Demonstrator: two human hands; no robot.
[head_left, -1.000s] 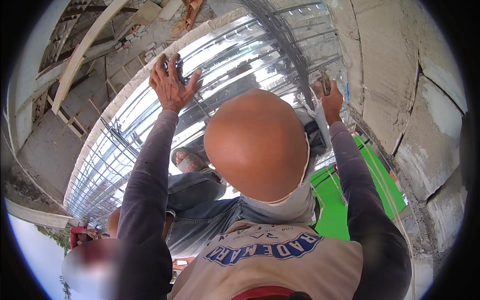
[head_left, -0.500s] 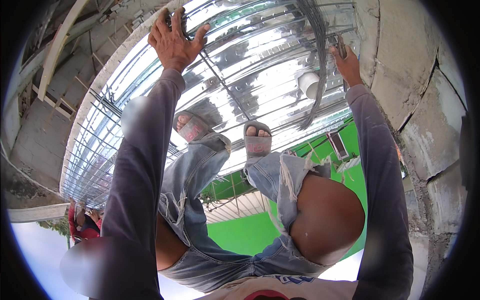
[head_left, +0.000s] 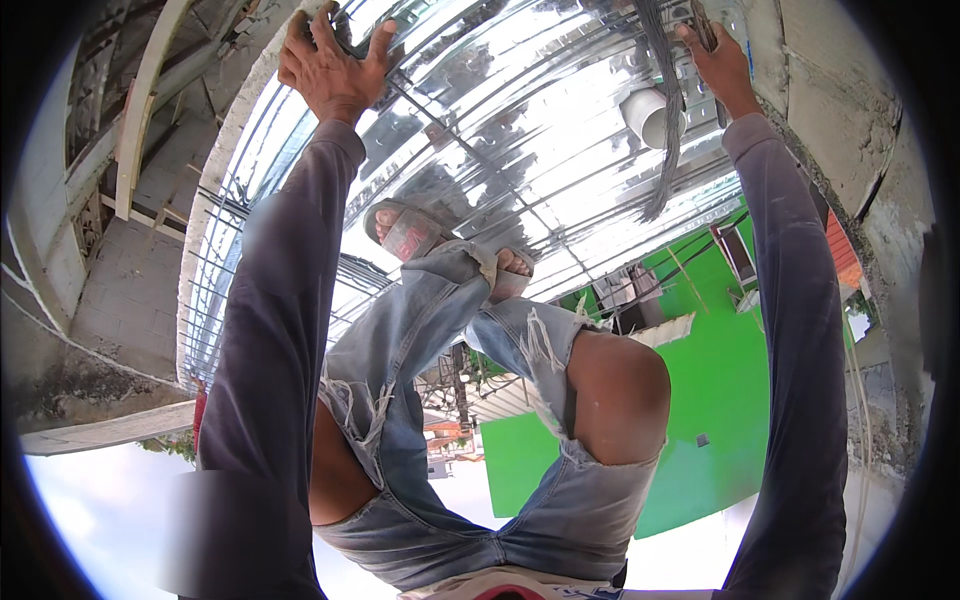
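Observation:
My left hand [head_left: 330, 65] is spread at the top, its fingers resting over the steel bar mesh [head_left: 460, 140] on shiny metal sheeting [head_left: 540, 190]; a dark shape under the fingers is unclear. My right hand [head_left: 720, 65] grips a dark metal tool [head_left: 702, 28], apparently pliers, near the sheeting's right edge. Just left of it hangs a bundle of thin wire [head_left: 666, 150], beside a short white pipe [head_left: 642, 118]. My sandalled feet [head_left: 405, 230] stand on the mesh below my hands, with my ripped-jeans knees bent.
A concrete edge [head_left: 215, 200] borders the sheeting at left, with timber boards [head_left: 140, 130] and block walls beyond. Concrete surfaces [head_left: 830, 100] line the right. Far below show a green wall [head_left: 700, 400] and buildings. A red-clothed person [head_left: 199, 420] is mostly hidden behind my left arm.
Both hands have moved toward the top of the view. My right knee has swung down, uncovering my feet and the white pipe. The wire bundle appears shifted rightward.

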